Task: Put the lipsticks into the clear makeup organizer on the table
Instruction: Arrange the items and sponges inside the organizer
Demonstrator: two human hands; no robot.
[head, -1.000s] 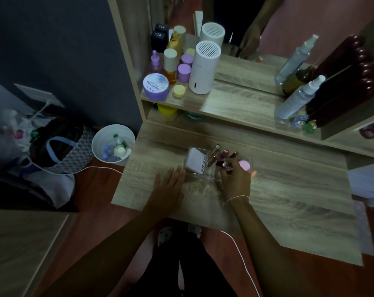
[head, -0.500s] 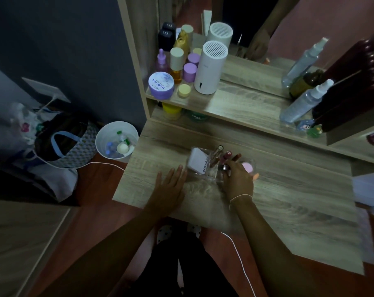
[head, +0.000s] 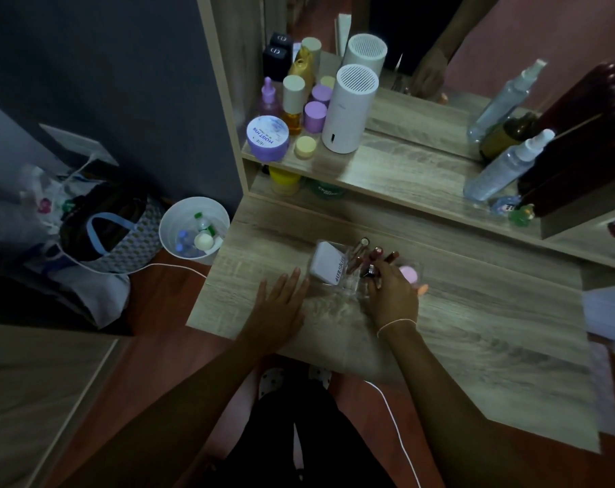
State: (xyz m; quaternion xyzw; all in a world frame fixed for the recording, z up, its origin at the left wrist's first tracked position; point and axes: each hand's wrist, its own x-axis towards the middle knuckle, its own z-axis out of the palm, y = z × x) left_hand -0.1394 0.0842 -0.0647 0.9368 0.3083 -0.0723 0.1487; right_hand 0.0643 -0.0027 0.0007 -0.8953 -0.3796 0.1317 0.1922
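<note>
The clear makeup organizer point(head: 348, 276) stands on the counter point(head: 475, 311), lipsticks point(head: 376, 257) upright inside; the right hand point(head: 392, 297) reaches in, its fingers point(head: 374, 276) pinched around one lipstick; the left hand point(head: 281, 304) lies flat just beside it, fingers spread wide.

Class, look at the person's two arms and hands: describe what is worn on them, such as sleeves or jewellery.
Both forearms are bare, with no sleeves in view. The right hand has a thin pale string bracelet round its wrist. The left hand shows no ring, watch or band.
</note>
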